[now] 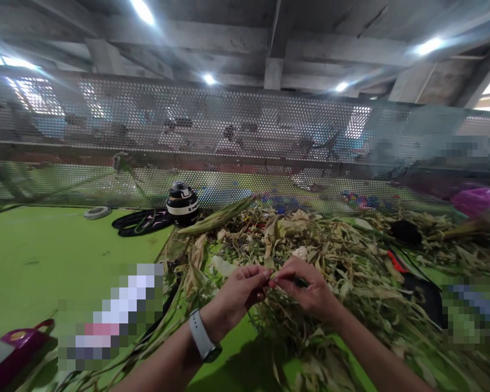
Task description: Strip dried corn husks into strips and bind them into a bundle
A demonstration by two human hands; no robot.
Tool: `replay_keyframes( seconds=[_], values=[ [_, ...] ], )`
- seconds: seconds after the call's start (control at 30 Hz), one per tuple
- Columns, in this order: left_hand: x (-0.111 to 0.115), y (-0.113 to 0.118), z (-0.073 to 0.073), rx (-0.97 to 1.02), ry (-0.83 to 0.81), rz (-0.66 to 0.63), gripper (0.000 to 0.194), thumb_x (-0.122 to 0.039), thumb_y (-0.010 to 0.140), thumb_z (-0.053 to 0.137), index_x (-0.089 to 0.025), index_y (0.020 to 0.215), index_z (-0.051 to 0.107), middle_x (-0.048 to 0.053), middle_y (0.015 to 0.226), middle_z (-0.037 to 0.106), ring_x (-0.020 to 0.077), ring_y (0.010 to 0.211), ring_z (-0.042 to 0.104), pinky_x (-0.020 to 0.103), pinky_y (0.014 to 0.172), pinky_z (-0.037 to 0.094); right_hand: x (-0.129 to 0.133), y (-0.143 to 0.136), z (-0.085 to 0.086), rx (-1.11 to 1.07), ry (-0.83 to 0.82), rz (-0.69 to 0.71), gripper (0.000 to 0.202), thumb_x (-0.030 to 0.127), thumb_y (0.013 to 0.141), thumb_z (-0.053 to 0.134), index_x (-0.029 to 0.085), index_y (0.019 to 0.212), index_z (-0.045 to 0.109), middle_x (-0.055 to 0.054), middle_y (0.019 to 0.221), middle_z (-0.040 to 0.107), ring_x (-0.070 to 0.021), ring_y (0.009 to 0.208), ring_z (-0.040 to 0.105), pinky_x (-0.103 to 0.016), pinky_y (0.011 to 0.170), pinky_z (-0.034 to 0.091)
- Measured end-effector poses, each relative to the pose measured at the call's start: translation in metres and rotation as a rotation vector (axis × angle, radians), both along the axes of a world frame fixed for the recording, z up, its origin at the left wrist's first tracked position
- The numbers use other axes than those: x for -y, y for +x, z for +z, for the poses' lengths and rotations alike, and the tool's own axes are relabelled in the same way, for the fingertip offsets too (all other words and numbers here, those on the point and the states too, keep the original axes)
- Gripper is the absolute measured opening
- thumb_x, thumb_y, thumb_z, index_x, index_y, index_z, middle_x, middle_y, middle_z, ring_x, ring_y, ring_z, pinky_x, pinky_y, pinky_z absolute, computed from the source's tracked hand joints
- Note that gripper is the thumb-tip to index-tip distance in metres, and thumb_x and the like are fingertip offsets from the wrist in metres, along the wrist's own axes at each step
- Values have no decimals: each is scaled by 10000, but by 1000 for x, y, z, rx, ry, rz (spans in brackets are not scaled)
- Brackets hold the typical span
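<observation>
A workshop-like concrete hall, shown by bare beams (pixel 228 41), ceiling lights (pixel 429 46) and green worktables (pixel 73 245)

Left of center: black-and-white jar (pixel 182 204) standing upright; coiled black strap (pixel 141 222) just beside it. Further left: roll of tape (pixel 97 212), lying flat. Lower left corner: purple object (pixel 22 348), partly cut off.

Leaf pile (pixel 335 256) on tbl (pixel 85 245), R of flask (pixel 182 206).

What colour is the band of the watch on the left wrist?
The watch band is pale grey, nearly white; the head view shows it.
</observation>
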State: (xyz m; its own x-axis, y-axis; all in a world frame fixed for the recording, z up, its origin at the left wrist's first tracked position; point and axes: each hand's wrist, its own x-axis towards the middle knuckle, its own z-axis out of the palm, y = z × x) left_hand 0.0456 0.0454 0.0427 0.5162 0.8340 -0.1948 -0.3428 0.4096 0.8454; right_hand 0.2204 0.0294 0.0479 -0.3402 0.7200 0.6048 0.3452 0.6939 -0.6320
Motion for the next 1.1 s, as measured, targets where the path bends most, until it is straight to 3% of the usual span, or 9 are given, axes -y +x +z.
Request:
replay_keyframes(
  seconds=[0.13,0.27,0.4,0.63,0.73,0.87,1.1],
  values=[
    [2,1,-1,18,-12,-10,276,-342,598,769,-112,630,618,-6,578,588,28,461,416,163,465,286,-1,-2,-7,7,60,-45,98,196,818,573,212,901,623,-27,751,602,-142,680,555,-264,618,446],
    [6,4,2,-2,32,51,267,-345,637,741,-121,677,600,8,614,617,43,495,464,159,481,314,1,-8,-13,-35,95,-161,52,198,835,542,205,834,594,-20,735,582,-140,687,551,-252,620,436],
    [11,5,7,-89,162,76,265,-383,709,668,-128,699,598,9,631,601,82,570,506,176,507,361,6,-11,-14,-35,-77,-241,96,258,853,515,189,802,558,-14,697,575,-133,636,548,-248,605,436],
    [8,5,4,-257,452,50,277,-410,754,603,-137,711,619,-13,608,546,84,549,453,190,495,347,5,-12,-15,-138,-279,-226,141,304,843,513,174,791,531,-12,693,573,-125,619,537,-227,572,449],
    [6,6,1,-291,469,98,315,-434,752,591,-133,663,610,-10,574,546,87,528,445,197,484,333,4,-11,-17,-168,-322,-210,129,303,845,514,175,829,524,-11,710,567,-124,628,543,-229,579,463],
    [5,6,0,-174,306,102,302,-428,709,643,-133,674,589,-6,587,585,68,506,446,180,479,317,3,-8,-16,-107,-158,-161,128,265,834,545,199,942,529,-3,732,543,-121,632,527,-236,592,459],
    [6,4,4,-65,111,31,293,-377,657,708,-126,686,560,-10,579,595,26,442,407,142,418,256,-4,-3,-15,5,149,-89,91,179,819,573,220,900,584,-32,789,577,-155,745,545,-270,643,451]
  ],
)
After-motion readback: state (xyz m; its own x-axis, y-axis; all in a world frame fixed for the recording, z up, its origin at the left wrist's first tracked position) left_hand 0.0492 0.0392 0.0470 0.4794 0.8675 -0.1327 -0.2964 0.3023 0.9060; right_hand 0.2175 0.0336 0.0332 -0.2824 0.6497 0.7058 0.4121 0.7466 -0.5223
